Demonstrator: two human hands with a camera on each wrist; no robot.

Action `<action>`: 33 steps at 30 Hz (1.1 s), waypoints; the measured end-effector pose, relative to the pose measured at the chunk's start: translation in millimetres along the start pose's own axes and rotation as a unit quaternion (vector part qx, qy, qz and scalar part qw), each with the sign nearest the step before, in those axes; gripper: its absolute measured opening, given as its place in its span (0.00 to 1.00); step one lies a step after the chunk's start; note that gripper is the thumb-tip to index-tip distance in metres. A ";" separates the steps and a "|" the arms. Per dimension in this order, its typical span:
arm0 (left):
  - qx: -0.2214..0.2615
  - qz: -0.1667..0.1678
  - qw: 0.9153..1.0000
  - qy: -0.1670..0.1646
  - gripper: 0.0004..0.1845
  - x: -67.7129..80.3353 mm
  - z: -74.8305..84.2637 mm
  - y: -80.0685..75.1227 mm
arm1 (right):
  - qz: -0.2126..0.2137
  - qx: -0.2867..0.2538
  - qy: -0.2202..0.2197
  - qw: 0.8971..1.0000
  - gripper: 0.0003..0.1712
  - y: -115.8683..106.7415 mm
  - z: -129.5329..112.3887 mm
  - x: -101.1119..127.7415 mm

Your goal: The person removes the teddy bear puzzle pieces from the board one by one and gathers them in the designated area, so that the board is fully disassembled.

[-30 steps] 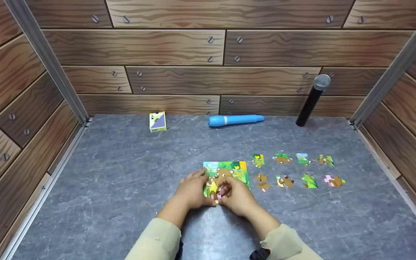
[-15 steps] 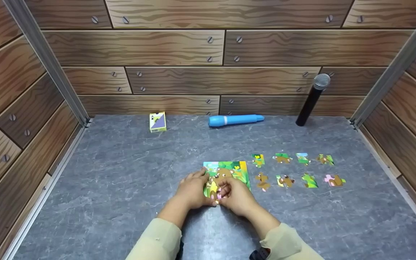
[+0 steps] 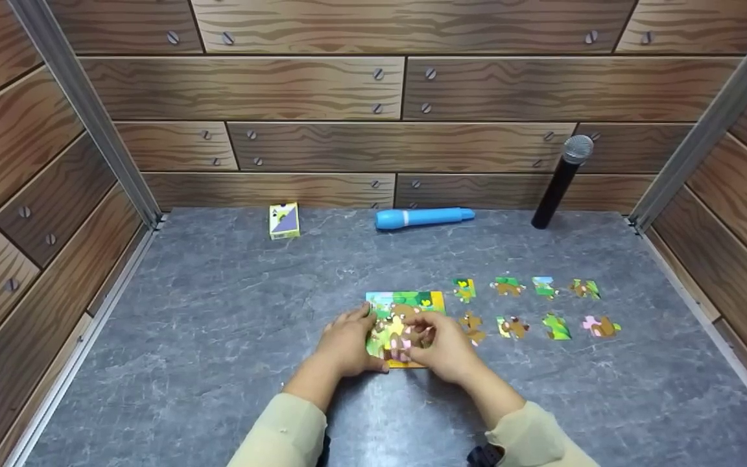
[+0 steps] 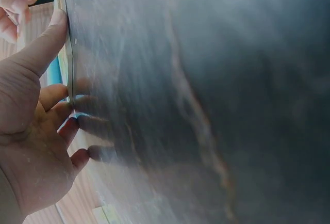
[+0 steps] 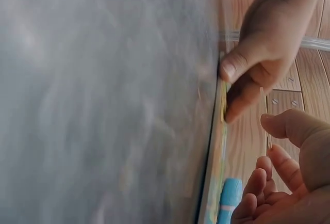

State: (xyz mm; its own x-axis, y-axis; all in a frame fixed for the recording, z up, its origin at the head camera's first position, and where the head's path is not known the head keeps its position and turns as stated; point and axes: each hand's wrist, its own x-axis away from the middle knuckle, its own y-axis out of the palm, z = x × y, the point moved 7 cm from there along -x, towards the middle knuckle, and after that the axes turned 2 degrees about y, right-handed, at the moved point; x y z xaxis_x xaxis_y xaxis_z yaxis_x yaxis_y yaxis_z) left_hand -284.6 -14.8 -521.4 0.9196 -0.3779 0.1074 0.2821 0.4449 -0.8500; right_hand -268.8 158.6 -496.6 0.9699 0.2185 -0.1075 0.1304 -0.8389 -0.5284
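A square jigsaw puzzle with a cartoon bear [image 3: 406,298] lies on the grey tabletop in the head view, its lower part overlapped by the hands. My left hand [image 3: 345,342] rests at its left side, fingers along the left edge and thumb at the near edge. In the left wrist view, the fingertips [image 4: 80,157] of that hand touch the tabletop. My right hand [image 3: 446,349] pinches a puzzle piece [image 3: 397,332] between thumb and index finger over the puzzle. The right wrist view shows this piece edge-on as a thin strip [image 5: 262,98], raised above the puzzle.
Several loose puzzle pieces lie in two rows to the right, including a green one [image 3: 556,326] and a pink-and-brown one [image 3: 600,326]. Along the back are a card box [image 3: 284,220], a blue toy microphone [image 3: 425,218] and an upright black microphone [image 3: 558,185]. Wood-patterned walls [image 3: 321,87] enclose the table.
My right hand has risen from the puzzle's near edge and shifted slightly right, bringing a piece up. More of the puzzle's near edge shows. The left hand stays in place.
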 end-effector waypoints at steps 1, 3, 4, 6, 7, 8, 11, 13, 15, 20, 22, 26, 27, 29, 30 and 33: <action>0.000 0.000 1.000 0.001 0.55 0.1 0.0 0.0 | 0.004 0.004 0.000 1.000 0.25 -3.5 0.4 0.9; 0.000 -0.001 1.000 0.001 0.55 0.1 -0.7 0.7 | 0.010 0.015 0.001 1.000 0.25 -10.1 1.4 2.4; 0.000 -0.002 1.000 0.001 0.55 0.1 -0.9 0.9 | 0.013 0.019 0.000 1.000 0.25 -13.6 1.7 3.2; 0.002 -0.004 1.000 0.001 0.55 0.2 -1.0 0.7 | 0.021 0.023 0.000 1.000 0.26 -20.7 3.1 4.7; 0.003 -0.004 1.000 0.001 0.55 0.2 -0.8 0.4 | 0.024 0.023 0.001 0.999 0.25 -24.3 3.5 5.3; 0.003 -0.005 1.000 0.000 0.55 0.2 -0.8 0.2 | 0.027 0.024 0.002 0.999 0.24 -28.1 4.1 6.1; 0.004 -0.004 1.000 0.002 0.55 0.4 -0.2 -0.8 | 0.033 0.024 0.009 0.999 0.23 -38.8 6.0 9.1; 0.004 -0.003 1.000 0.003 0.55 0.5 -0.1 -0.5 | 0.035 0.023 0.014 0.999 0.23 -45.2 7.7 11.4; 0.003 -0.002 1.000 0.006 0.55 0.4 -0.1 -0.2 | 0.037 0.025 0.021 0.999 0.23 -51.5 10.3 14.2; 0.003 -0.001 1.000 0.005 0.55 0.4 0.2 -0.2 | 0.046 0.026 0.026 0.998 0.24 -67.0 16.2 21.0; 0.003 -0.002 1.000 0.003 0.55 0.3 0.2 -0.1 | 0.049 0.030 0.026 0.998 0.23 -72.7 18.9 23.2; 0.001 -0.001 1.000 0.005 0.55 0.5 0.5 -0.3 | 0.054 0.042 0.030 0.997 0.23 -83.8 24.7 28.8; 0.000 -0.001 1.000 0.006 0.55 0.3 0.3 -0.2 | 0.053 0.042 0.030 0.997 0.23 -86.2 26.0 30.4; -0.001 0.000 1.000 0.006 0.55 0.1 -0.1 0.0 | 0.052 0.046 0.033 0.997 0.23 -90.7 28.5 33.7; -0.001 0.000 1.000 0.005 0.55 0.1 -0.3 0.2 | 0.050 0.047 0.033 0.997 0.24 -92.9 29.8 35.2; 0.004 0.000 1.000 0.001 0.55 0.0 -1.0 0.6 | 0.047 0.055 0.037 0.997 0.24 -98.1 34.2 39.0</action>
State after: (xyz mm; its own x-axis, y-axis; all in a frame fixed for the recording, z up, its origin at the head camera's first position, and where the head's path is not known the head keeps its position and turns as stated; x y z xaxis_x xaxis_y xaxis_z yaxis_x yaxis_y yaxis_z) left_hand -284.7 -15.4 -522.5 0.9187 -0.3802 0.1068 0.2849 0.4507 -0.8460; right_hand -250.9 266.5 -477.8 0.9897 0.1005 -0.1018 0.0179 -0.7931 -0.6089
